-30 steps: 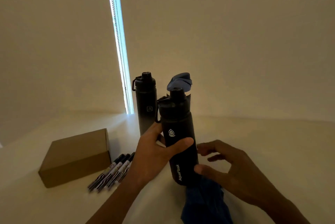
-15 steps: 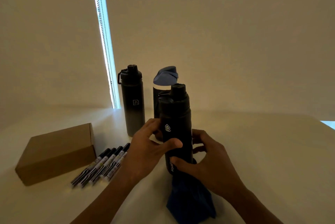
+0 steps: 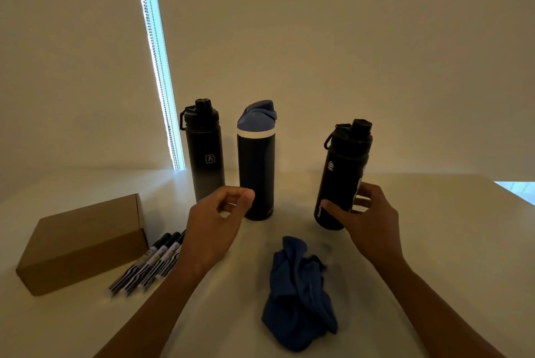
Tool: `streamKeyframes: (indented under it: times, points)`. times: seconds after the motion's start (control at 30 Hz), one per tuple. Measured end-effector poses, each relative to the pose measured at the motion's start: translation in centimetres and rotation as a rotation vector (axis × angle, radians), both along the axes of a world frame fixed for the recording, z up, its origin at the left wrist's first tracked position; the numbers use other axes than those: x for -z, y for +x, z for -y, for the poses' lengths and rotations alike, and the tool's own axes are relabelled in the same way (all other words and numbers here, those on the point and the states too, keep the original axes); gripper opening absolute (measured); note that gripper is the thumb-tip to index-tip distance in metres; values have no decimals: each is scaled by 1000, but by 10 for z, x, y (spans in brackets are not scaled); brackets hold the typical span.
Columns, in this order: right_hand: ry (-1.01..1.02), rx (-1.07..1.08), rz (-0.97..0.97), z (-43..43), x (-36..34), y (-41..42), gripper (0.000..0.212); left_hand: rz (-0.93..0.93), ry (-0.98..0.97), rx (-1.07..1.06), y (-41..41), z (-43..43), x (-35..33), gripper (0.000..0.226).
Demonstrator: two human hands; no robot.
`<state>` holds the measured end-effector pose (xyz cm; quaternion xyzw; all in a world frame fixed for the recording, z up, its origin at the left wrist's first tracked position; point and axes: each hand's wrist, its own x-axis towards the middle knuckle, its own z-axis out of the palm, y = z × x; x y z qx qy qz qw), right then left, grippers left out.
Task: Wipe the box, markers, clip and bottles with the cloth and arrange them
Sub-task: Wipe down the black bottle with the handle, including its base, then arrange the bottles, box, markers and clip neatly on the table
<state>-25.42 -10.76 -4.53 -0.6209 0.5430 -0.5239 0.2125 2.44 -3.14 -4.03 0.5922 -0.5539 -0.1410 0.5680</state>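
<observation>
My right hand [image 3: 366, 221] grips the lower body of a black bottle [image 3: 343, 172], which tilts slightly to the right at the right side of the table. My left hand [image 3: 215, 221] hovers with loosely curled fingers and nothing in it, in front of a blue-lidded bottle [image 3: 256, 160]. A black-to-grey bottle [image 3: 204, 152] stands upright to its left. A crumpled blue cloth [image 3: 298, 294] lies on the table between my forearms. A brown cardboard box [image 3: 84, 242] sits at the left, with several markers [image 3: 150, 265] lying side by side next to it. No clip is visible.
The white table [image 3: 434, 242] runs to a right edge at the far right. A pale wall stands behind the bottles, with a bright window strip [image 3: 157, 68] and bead chain at the back left.
My left hand has let go of the black bottle. My right hand has carried that bottle to the right, off the cloth, which now lies uncovered.
</observation>
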Motion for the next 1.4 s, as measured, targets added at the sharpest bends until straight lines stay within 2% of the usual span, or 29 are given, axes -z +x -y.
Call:
streamKeyframes:
  times: [0.33,0.47,0.63,0.7,0.8,0.9,1.1,1.27,1.4]
  points:
    - [29,39,-54,15,13,-4,84,177,5,-52,3,6,8,8]
    - [-28,21,-31,13,14,-4,87,212,20,-67,11,10,12,15]
    - [-267,51,-21,-5,1,0,60,227,20,-114,19,8,7,11]
    - [-286,-26,-13,-18,-5,8,43,234,7,-122,20,7,6,7]
    - [-170,-193,-45,-34,-7,26,25,250,-2,-122,28,8,13,11]
    - [-56,-347,-102,-38,-2,44,23,234,-12,-82,42,5,23,22]
    - [6,-471,-120,-36,-9,70,18,175,-87,-195,66,-21,11,24]
    - [-77,-521,-135,-37,-19,112,24,134,-112,-226,74,-13,12,34]
    - [2,-574,-153,-29,-27,166,59,71,-127,-243,76,-9,10,44]
